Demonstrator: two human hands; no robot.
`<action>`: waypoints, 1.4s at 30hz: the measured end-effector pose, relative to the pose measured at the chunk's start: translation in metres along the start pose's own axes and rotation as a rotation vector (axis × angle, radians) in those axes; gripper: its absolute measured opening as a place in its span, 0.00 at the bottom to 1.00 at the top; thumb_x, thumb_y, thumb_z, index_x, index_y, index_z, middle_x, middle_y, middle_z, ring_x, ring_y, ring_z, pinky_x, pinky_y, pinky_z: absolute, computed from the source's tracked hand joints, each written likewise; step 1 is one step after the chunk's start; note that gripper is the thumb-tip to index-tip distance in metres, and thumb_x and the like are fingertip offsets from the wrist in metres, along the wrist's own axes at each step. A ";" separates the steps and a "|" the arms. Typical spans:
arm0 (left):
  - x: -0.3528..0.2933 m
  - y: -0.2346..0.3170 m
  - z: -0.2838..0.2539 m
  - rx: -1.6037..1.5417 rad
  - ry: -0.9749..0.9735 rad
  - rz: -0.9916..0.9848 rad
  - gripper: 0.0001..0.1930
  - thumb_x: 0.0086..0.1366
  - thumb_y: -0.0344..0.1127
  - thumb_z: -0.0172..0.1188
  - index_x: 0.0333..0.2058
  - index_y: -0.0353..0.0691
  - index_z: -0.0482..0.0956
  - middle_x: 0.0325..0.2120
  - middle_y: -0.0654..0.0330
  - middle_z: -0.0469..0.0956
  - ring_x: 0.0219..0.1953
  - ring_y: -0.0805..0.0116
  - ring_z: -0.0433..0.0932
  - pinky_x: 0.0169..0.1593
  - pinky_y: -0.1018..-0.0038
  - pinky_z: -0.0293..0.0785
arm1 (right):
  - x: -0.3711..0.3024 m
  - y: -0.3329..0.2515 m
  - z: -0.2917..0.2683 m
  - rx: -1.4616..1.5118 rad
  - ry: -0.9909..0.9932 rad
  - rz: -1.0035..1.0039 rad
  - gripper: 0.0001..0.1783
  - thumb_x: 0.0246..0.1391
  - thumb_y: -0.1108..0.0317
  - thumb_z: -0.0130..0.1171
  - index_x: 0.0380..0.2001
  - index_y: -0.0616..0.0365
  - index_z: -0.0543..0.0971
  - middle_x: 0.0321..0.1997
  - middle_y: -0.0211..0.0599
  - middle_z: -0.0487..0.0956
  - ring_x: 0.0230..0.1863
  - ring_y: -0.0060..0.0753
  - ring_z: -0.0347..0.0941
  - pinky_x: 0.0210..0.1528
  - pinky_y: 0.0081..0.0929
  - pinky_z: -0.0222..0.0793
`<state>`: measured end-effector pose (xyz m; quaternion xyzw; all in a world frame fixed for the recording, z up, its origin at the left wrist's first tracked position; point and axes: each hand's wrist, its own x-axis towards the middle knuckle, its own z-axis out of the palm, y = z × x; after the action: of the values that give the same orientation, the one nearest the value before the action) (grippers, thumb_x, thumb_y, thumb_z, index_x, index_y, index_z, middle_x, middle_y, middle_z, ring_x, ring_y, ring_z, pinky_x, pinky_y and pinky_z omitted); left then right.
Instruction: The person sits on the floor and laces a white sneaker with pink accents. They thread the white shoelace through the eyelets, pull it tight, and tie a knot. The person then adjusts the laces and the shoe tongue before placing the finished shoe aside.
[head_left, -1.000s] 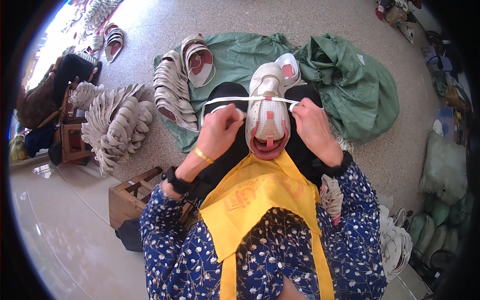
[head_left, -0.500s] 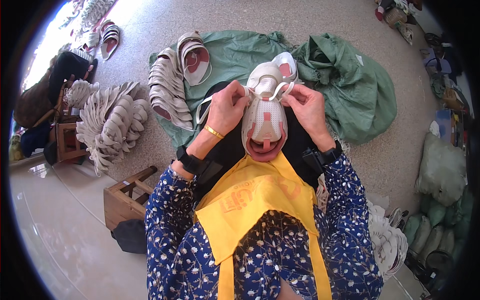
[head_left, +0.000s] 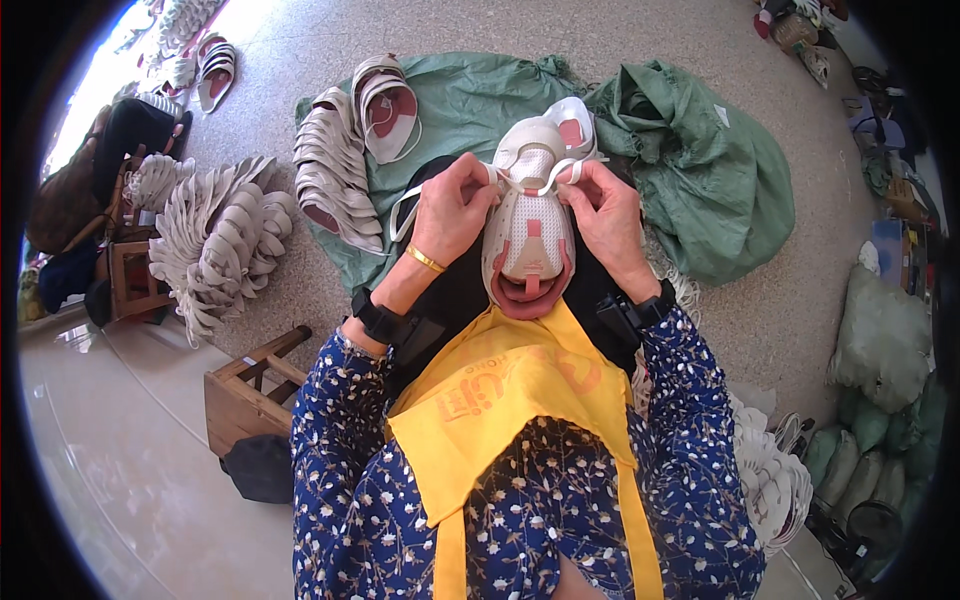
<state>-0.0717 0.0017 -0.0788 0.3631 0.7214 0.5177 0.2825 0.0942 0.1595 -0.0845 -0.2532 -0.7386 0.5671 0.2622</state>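
A small shoe-making workshop is shown, set on a speckled stone floor (head_left: 300,60) rather than at a table. Unfinished shoe uppers are seen fanned in a large pile (head_left: 215,235) and stacked in a row (head_left: 330,180) on a spread green sack (head_left: 460,100). A filled green cloth bag (head_left: 710,180) is laid beside it, more uppers are heaped at the lower right (head_left: 770,480), and a low wooden stool (head_left: 245,395) is placed nearby.
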 end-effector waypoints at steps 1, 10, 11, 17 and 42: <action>0.000 -0.002 0.000 0.002 0.005 -0.001 0.03 0.68 0.20 0.58 0.34 0.30 0.74 0.32 0.57 0.85 0.36 0.75 0.83 0.44 0.76 0.81 | 0.000 0.000 0.000 -0.024 -0.005 -0.016 0.04 0.60 0.81 0.62 0.38 0.65 0.81 0.34 0.34 0.86 0.35 0.23 0.84 0.39 0.23 0.78; 0.004 -0.013 0.003 -0.153 0.014 -0.024 0.03 0.68 0.20 0.58 0.33 0.31 0.74 0.36 0.55 0.85 0.38 0.75 0.82 0.46 0.76 0.80 | 0.008 0.000 -0.004 -0.205 -0.136 -0.025 0.04 0.56 0.78 0.65 0.35 0.65 0.82 0.30 0.43 0.86 0.32 0.32 0.85 0.36 0.27 0.77; 0.005 -0.012 0.004 -0.167 0.015 -0.032 0.04 0.68 0.20 0.59 0.33 0.31 0.74 0.37 0.55 0.85 0.38 0.75 0.81 0.46 0.76 0.80 | 0.009 0.001 -0.004 -0.208 -0.142 -0.013 0.04 0.56 0.77 0.66 0.35 0.65 0.82 0.30 0.44 0.86 0.32 0.32 0.86 0.36 0.27 0.77; 0.006 -0.016 0.011 -0.323 0.062 0.005 0.03 0.67 0.21 0.61 0.34 0.30 0.75 0.38 0.53 0.88 0.38 0.74 0.86 0.44 0.76 0.82 | 0.000 -0.001 0.002 -0.170 -0.057 -0.037 0.05 0.56 0.78 0.65 0.37 0.65 0.81 0.31 0.42 0.84 0.32 0.32 0.84 0.36 0.28 0.76; 0.018 0.016 0.007 0.376 0.017 0.429 0.04 0.54 0.21 0.57 0.30 0.32 0.75 0.22 0.47 0.77 0.22 0.47 0.77 0.30 0.62 0.74 | 0.006 0.009 -0.002 -0.044 -0.108 0.027 0.05 0.56 0.76 0.69 0.35 0.64 0.83 0.29 0.35 0.86 0.31 0.21 0.83 0.36 0.23 0.76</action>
<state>-0.0729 0.0235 -0.0663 0.5490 0.7137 0.4260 0.0880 0.0915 0.1667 -0.0918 -0.2377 -0.7606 0.5670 0.2086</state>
